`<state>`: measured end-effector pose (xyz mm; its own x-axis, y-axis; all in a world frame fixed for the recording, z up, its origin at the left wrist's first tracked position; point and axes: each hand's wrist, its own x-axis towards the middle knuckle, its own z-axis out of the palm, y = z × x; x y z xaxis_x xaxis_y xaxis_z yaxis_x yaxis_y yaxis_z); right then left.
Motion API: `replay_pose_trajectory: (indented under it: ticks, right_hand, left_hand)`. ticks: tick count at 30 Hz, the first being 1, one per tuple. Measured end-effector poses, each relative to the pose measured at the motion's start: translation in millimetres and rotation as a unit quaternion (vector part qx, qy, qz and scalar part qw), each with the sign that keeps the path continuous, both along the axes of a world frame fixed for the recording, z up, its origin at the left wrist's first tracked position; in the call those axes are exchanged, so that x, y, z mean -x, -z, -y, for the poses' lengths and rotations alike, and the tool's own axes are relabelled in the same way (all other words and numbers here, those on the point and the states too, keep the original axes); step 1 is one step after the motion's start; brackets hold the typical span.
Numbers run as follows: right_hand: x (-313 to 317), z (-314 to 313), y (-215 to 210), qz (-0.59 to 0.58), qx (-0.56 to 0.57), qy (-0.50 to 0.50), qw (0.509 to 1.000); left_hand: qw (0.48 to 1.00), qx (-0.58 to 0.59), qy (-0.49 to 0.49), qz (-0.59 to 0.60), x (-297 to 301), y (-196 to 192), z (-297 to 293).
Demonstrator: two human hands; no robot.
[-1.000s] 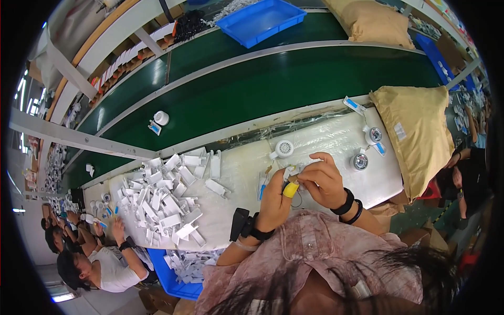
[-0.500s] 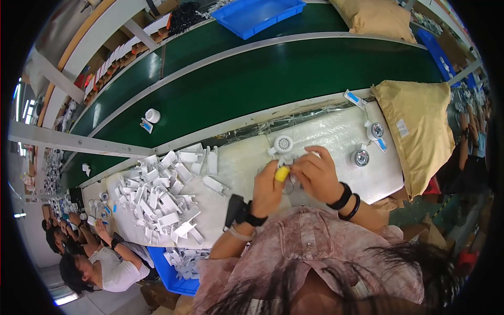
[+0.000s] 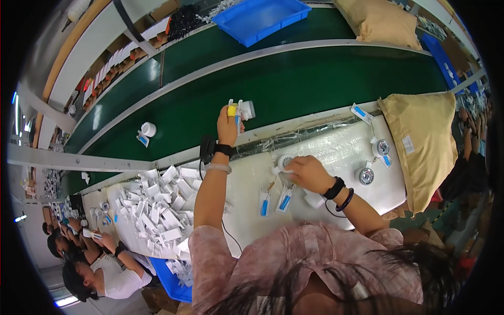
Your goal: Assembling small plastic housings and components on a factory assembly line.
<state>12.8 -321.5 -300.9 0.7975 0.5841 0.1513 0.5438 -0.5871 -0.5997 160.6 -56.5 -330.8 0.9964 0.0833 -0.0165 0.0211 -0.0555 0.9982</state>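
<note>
White packet (image 3: pixel 243 110) gripped by left hand (image 3: pixel 228 126) over belt (image 3: pixel 325 79); right hand (image 3: pixel 307 173) clasps round part (image 3: pixel 285 161)

Left hand (image 3: pixel 228 123) w/ white part (image 3: pixel 242 110) now out over green belt (image 3: pixel 294 84); right hand (image 3: pixel 307 173) dropped to round white part (image 3: pixel 284 161).

Glossy green belt (image 3: pixel 315 79), clear plastic sheet (image 3: pixel 336 147), matt tan cloth bag (image 3: pixel 425 136).

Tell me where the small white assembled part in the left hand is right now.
In the head view, the small white assembled part sits left of centre, held by the left hand over the near edge of the green conveyor belt, beyond the white worktable.
</note>
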Motion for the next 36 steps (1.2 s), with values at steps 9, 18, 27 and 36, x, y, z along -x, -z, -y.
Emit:
replay_pose_trajectory:
  ticks: [9, 18, 27, 36]
  right_hand:
    - [-3, -41, 15, 0.100, 0.085, -0.143, 0.981]
    - [8, -58, 42, 0.106, 0.197, -0.214, 0.951]
    - [0, -48, 22, 0.005, 0.002, -0.156, 0.988]
    - [-2, -19, -22, -0.103, -0.125, -0.053, 0.985]
  left_hand:
    - [0.831, 0.493, 0.207, -0.154, 0, -5, -19]
    - [0.779, 0.557, 0.191, -0.216, 10, 6, -40]
    - [0.994, -0.093, -0.063, -0.006, -13, 60, -90]
    - [0.902, -0.048, 0.425, -0.055, 138, -44, 8]
